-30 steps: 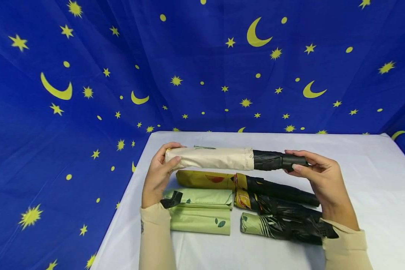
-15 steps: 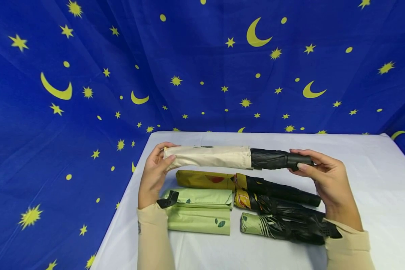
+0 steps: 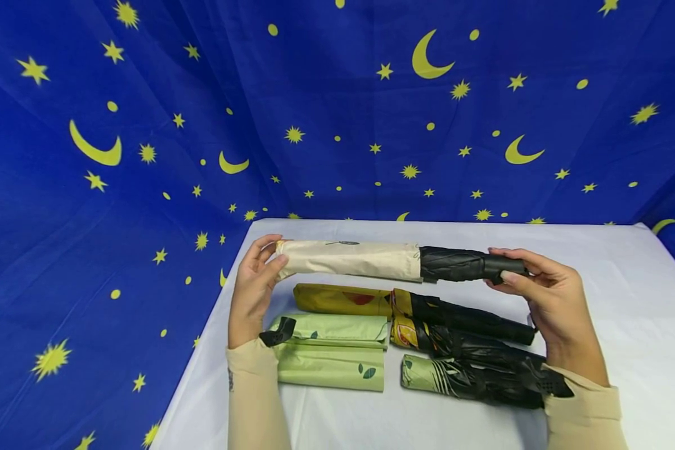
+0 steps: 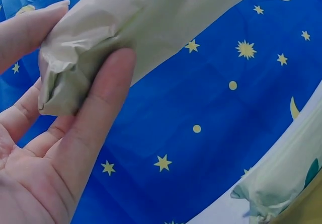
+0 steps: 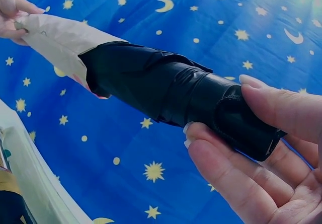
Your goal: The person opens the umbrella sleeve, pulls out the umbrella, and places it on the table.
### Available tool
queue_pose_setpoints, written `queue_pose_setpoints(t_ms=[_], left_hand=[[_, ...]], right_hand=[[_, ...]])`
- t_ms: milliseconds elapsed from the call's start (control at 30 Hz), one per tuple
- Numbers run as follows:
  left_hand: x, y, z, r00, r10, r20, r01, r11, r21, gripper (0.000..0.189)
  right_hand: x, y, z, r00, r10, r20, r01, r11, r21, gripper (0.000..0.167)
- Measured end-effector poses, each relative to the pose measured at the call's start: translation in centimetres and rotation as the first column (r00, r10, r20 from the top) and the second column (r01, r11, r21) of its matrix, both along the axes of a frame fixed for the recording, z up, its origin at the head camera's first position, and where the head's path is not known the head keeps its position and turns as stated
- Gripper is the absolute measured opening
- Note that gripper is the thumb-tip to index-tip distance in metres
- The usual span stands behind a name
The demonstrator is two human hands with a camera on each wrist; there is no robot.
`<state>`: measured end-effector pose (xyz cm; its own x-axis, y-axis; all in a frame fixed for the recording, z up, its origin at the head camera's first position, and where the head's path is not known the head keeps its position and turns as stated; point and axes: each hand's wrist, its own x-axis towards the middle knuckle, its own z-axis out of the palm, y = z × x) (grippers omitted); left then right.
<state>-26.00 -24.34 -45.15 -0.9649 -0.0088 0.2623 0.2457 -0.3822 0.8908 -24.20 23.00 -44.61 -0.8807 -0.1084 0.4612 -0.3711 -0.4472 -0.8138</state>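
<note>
A folded umbrella is held level above the far part of the table, its left portion inside a cream cloth sleeve with a dark leaf print. At the sleeve's gathered end, my left hand pinches the cloth between thumb and fingers; the left wrist view shows the crumpled cloth. My right hand grips the umbrella's black handle, thumb on one side and fingers on the other. Black folded canopy shows between handle and sleeve. How far the umbrella reaches inside is hidden.
On the white-covered table lie a yellow sleeve and two pale green sleeves at left. Three folded black umbrellas with patterned ends lie at right. A blue star-and-moon cloth hangs behind and at the sides.
My right hand has shifted slightly right with the handle, and a little more black canopy shows beyond the sleeve. My left hand has moved slightly left, its thumb nearer the sleeve's end.
</note>
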Motion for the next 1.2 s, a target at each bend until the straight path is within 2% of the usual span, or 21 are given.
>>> queue_pose_setpoints(t_ms=[167, 367, 667, 867, 967, 1200], left_hand=[[0.0, -0.2, 0.0, 1.0, 0.011, -0.014, -0.011, 1.0, -0.009, 0.037], [0.0, -0.2, 0.1, 0.999, -0.014, -0.038, 0.014, 1.0, 0.003, 0.039], [0.3, -0.6, 0.1, 0.998, -0.02, -0.054, 0.022, 0.999, 0.036, 0.042], [0.2, -0.8, -0.1, 0.995, -0.049, -0.083, 0.05, 0.999, 0.015, 0.045], [0.1, -0.8, -0.1, 0.997, -0.038, -0.066, 0.038, 0.999, -0.005, 0.045], [0.1, -1.2, -0.3, 0.999, 0.033, -0.005, -0.033, 0.999, -0.017, 0.041]], right_hand=[[0.0, 0.1, 0.1, 1.0, -0.009, 0.006, 0.008, 1.0, 0.014, 0.036], [-0.1, 0.3, 0.1, 1.0, 0.0, -0.003, 0.0, 1.0, 0.011, 0.036], [0.0, 1.1, -0.1, 0.999, 0.026, -0.029, -0.028, 0.998, -0.065, 0.037], [0.0, 1.4, -0.1, 0.999, 0.033, -0.04, -0.035, 0.998, -0.058, 0.037], [0.0, 1.4, -0.1, 0.999, 0.036, -0.041, -0.038, 0.998, -0.053, 0.036], [0.0, 1.8, -0.3, 0.998, 0.028, -0.048, -0.031, 0.998, -0.059, 0.036]])
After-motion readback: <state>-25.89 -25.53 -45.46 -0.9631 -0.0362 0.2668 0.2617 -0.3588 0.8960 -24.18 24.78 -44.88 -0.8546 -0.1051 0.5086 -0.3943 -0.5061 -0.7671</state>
